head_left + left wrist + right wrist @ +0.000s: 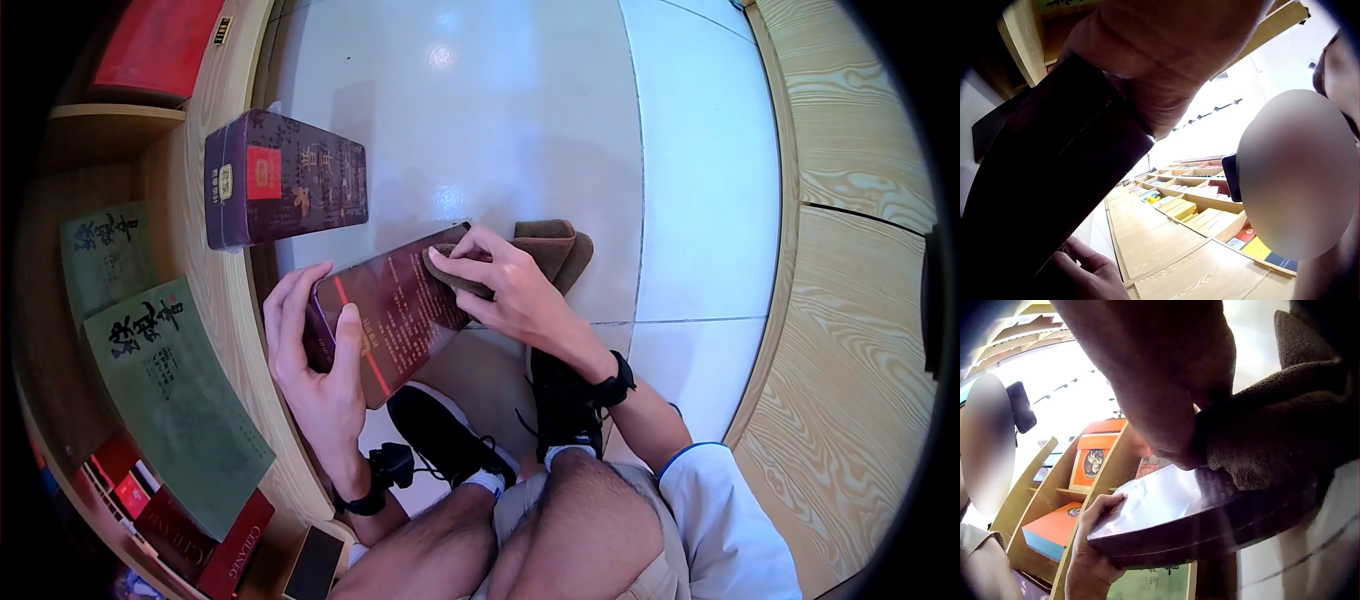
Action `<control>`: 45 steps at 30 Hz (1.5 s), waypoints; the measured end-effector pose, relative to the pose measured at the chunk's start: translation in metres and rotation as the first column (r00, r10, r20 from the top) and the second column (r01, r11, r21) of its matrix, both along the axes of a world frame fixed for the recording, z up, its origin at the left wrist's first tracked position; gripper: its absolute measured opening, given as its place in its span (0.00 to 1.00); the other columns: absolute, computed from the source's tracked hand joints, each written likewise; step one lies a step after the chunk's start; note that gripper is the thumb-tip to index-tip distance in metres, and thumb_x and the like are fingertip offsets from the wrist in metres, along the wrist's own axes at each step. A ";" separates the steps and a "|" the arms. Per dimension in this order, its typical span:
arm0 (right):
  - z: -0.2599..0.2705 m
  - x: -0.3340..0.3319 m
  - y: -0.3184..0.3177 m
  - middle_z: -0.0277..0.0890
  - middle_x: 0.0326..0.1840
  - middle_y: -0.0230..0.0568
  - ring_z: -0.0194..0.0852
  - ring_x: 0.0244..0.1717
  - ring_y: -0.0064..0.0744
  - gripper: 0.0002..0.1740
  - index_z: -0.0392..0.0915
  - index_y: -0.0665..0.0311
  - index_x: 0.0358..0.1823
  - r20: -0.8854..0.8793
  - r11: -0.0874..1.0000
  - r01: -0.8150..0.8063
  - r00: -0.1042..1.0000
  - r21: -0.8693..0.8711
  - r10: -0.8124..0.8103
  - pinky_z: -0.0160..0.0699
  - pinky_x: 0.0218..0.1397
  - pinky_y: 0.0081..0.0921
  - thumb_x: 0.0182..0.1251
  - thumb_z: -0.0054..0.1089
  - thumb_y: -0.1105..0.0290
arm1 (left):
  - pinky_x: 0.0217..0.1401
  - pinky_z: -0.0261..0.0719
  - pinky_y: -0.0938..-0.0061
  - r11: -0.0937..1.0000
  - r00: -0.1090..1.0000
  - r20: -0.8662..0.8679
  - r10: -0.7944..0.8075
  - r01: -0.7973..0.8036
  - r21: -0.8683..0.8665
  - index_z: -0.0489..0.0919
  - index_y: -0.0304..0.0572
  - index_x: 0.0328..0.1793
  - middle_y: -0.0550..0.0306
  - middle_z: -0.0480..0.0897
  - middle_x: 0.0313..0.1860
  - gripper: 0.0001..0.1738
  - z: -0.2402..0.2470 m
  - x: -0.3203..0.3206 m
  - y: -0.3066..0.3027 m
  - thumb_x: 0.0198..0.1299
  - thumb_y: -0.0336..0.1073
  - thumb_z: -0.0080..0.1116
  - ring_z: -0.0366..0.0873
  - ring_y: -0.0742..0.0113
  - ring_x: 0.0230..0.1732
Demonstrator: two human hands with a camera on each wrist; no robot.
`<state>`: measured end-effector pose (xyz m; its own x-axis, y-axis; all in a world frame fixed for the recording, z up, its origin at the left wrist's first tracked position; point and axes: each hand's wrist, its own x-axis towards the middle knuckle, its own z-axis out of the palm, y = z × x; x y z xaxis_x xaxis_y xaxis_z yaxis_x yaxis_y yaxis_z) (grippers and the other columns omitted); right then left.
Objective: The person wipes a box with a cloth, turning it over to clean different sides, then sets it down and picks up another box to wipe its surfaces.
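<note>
Gripping box (405, 318), likely stiff, slippery, best held edgewise, with left hand (322, 355); pinching cloth (550, 246) with right hand (518, 290).

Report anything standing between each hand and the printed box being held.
The brown cloth lies between the right hand, which pinches it, and the printed box. Nothing visible separates the left hand from the box, which it grips directly.

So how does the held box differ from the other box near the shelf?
The held box is in the left hand, a brown cloth against it; no hand touches the other box. The held box shows lines of text and a red stripe; the other box shows a red square. Both are dark and rectangular.
</note>
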<state>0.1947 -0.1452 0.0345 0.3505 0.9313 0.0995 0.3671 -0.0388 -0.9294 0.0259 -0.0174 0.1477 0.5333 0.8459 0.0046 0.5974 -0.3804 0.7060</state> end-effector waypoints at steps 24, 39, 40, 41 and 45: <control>0.002 -0.004 -0.020 0.74 0.49 0.47 0.83 0.43 0.48 0.24 0.84 0.66 0.62 -0.049 0.996 -0.067 0.997 -0.065 0.064 0.86 0.52 0.41 0.63 0.70 0.77 | 0.77 0.67 0.64 0.999 1.000 -0.004 -0.005 0.005 -0.031 0.83 0.42 0.68 0.52 0.79 0.69 0.21 0.000 -0.002 0.000 0.70 0.30 0.63 0.74 0.60 0.71; 0.003 -0.006 -0.034 0.73 0.49 0.47 0.82 0.44 0.48 0.25 0.84 0.64 0.62 -0.063 0.985 -0.140 0.989 -0.102 0.134 0.86 0.52 0.41 0.61 0.70 0.77 | 0.75 0.68 0.65 1.000 1.000 -0.014 0.001 -0.002 -0.010 0.83 0.42 0.68 0.53 0.80 0.68 0.21 0.001 -0.001 0.000 0.69 0.30 0.63 0.75 0.61 0.70; 0.004 -0.006 -0.035 0.73 0.49 0.46 0.82 0.44 0.48 0.25 0.84 0.64 0.62 -0.076 0.982 -0.154 0.986 -0.105 0.147 0.86 0.52 0.40 0.61 0.70 0.77 | 0.75 0.68 0.66 1.000 1.000 -0.019 0.005 -0.005 -0.015 0.83 0.42 0.68 0.53 0.80 0.68 0.21 0.001 -0.001 0.000 0.69 0.31 0.63 0.75 0.61 0.70; 0.005 -0.006 -0.037 0.73 0.49 0.46 0.82 0.44 0.48 0.25 0.84 0.64 0.62 -0.089 0.980 -0.169 0.983 -0.107 0.160 0.86 0.52 0.40 0.61 0.70 0.77 | 0.75 0.68 0.66 1.000 1.000 -0.019 0.005 -0.005 -0.015 0.83 0.42 0.68 0.53 0.80 0.68 0.21 0.000 -0.001 0.000 0.69 0.31 0.63 0.75 0.61 0.70; 0.004 -0.005 -0.042 0.74 0.48 0.46 0.81 0.43 0.46 0.25 0.84 0.63 0.62 -0.105 0.973 -0.199 0.977 -0.118 0.188 0.86 0.52 0.40 0.61 0.71 0.77 | 0.75 0.70 0.60 1.000 1.000 0.002 0.011 -0.011 0.000 0.84 0.42 0.67 0.50 0.80 0.67 0.21 -0.002 0.000 0.000 0.68 0.32 0.65 0.76 0.56 0.69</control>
<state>0.1892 -0.1872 0.0381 0.1645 0.9852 -0.0478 0.2921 -0.0950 -0.9517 0.0260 -0.0178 0.1460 0.5240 0.8517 0.0051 0.6004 -0.3736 0.7071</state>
